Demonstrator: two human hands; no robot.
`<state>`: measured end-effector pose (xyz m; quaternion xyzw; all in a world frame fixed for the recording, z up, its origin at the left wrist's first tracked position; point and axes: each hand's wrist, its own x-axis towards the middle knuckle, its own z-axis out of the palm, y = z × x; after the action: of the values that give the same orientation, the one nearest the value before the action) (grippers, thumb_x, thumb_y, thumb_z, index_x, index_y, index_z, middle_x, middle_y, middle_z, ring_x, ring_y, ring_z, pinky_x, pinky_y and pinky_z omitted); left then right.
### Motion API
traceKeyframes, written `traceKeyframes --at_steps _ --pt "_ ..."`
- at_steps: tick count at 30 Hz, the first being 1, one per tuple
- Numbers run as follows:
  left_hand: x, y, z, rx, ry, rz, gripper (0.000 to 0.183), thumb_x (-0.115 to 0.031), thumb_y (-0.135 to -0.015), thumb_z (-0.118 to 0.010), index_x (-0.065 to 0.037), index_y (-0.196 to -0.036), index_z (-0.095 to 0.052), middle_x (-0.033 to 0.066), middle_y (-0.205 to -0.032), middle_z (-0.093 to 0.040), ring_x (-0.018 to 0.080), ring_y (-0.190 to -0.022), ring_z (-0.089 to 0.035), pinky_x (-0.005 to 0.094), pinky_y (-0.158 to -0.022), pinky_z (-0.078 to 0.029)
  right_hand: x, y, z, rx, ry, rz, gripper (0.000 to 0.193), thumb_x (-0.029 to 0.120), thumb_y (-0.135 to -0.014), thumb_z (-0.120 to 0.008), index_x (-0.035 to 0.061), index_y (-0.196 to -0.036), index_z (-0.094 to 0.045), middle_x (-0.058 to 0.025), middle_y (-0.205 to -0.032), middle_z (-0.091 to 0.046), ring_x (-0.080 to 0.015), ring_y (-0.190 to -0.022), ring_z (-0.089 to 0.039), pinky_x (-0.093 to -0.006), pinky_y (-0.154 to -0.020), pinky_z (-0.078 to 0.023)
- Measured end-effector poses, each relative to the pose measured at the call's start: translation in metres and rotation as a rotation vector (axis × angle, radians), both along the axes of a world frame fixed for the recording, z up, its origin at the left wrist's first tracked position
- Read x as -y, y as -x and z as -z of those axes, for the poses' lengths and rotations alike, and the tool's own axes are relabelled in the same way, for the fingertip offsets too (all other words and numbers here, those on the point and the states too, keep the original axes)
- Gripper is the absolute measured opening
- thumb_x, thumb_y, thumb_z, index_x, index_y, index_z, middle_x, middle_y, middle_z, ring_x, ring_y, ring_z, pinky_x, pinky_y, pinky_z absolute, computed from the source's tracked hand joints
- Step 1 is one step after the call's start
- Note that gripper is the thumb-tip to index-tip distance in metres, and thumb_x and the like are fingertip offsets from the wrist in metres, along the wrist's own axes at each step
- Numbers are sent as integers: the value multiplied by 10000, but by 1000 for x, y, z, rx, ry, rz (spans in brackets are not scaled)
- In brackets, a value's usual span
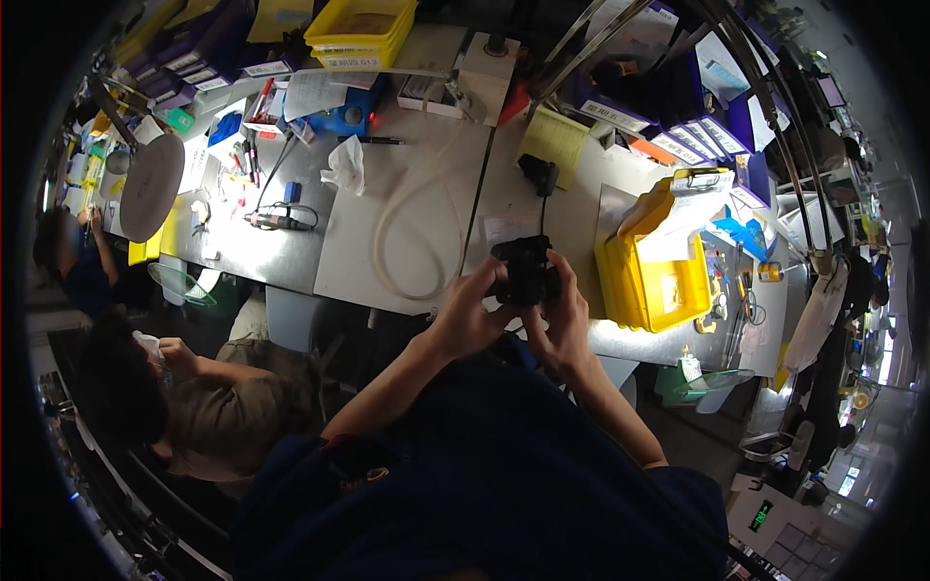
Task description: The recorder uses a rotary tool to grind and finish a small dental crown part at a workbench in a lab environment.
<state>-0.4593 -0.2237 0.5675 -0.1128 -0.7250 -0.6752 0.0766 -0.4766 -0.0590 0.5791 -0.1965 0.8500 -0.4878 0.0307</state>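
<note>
Both my hands hold a black camera-like device [524,271] just in front of my body, over the table's near edge. My left hand [470,308] is closed round its left side. On the other side, my right hand [562,318] grips it with the fingers along its edge. The device's exact kind is hard to make out. Beyond it, a black block-shaped part [538,172] with a dark cable rests by a yellowish paper pad [554,145]. To the left of my hands, a pale looped tube or strap [380,254] lies on the white tabletop [339,232].
A yellow bin [614,281] stands to the right, papers above it. Purple trays [693,136] and another yellow bin [360,37] line the back. Left lie crumpled tissue [344,167] and a corded handheld tool [276,221]. A seated person [242,407] is at my left; a lamp [152,189] overhangs there.
</note>
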Motion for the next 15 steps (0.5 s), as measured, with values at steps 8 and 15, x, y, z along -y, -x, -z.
traceKeyframes --at_steps 8,15 --pt "14 29 22 180 180 -139 342 -48 -789 -726 -14 -1058 -516 145 -976 -665 258 -935 -681 351 -774 -526 -21 53 49 455 175 32 463 232 -920 -519 -43 -1290 -477 -154 -914 -612 -186 -788 -592 -319 -795 -487" --pt "14 107 79 369 580 -317 399 -102 -813 -681 23 -1086 -419 286 -892 -641 451 -920 -631 480 -750 -515 -18 116 106 261 -203 170 369 226 -863 -576 -9 -1148 -574 -211 -927 -654 -324 -914 -639 -398 -787 -495"
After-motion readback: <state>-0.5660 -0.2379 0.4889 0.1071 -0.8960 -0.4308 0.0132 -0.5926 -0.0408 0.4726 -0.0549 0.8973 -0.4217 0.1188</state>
